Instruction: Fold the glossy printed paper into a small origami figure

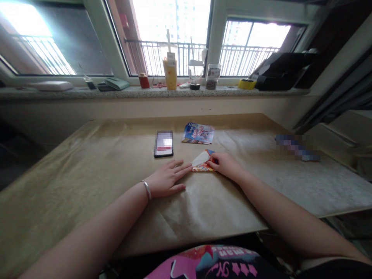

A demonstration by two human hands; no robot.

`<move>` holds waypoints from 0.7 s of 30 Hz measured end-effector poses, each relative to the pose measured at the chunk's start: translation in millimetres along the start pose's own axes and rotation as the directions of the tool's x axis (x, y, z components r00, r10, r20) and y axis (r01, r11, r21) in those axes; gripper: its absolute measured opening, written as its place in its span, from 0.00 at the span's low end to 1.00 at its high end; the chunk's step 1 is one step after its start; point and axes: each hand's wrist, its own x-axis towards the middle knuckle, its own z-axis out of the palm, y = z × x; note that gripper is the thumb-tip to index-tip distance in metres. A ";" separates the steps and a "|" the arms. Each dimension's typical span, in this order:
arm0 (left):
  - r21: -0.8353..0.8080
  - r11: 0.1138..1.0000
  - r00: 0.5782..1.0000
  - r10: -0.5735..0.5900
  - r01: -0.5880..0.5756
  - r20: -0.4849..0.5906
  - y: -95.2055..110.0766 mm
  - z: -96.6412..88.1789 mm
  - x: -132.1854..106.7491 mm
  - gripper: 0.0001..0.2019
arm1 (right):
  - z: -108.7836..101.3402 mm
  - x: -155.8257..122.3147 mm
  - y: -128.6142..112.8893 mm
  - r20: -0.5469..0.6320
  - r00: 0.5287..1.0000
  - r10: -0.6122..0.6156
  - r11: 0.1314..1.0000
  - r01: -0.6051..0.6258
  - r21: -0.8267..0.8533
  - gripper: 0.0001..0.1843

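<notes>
While my left hand [164,180] lies spread on the bench [209,207], fingertips at the left corner of the partly folded printed paper [200,159], my right hand [228,164] pinches its right side, nearer me than the leaflets [198,133]. Folding seems underway; creasing would call for aligned edges and steady pressure.

Partly folded printed paper [200,159]
Slanted white face, red-and-yellow print along the near edge, blue at the far corner; it lies on the bench [203,209].
</notes>
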 end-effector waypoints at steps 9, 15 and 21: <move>-0.028 1.000 0.999 -0.011 0.010 -0.035 1.7 -0.8 2.9 0.30 | -0.7 4.1 2.3 -0.033 0.999 -0.003 1.000 0.002 -0.013 0.08; -0.058 0.998 0.997 0.030 -0.035 -0.075 -1.3 0.4 3.1 0.27 | -0.6 4.3 5.8 -0.124 0.991 -0.050 0.986 0.029 -0.161 0.09; -0.042 0.998 0.995 0.041 -0.045 -0.088 -0.5 1.0 3.2 0.27 | -6.5 -3.0 -11.3 -0.123 0.957 -0.263 0.914 0.206 -0.350 0.12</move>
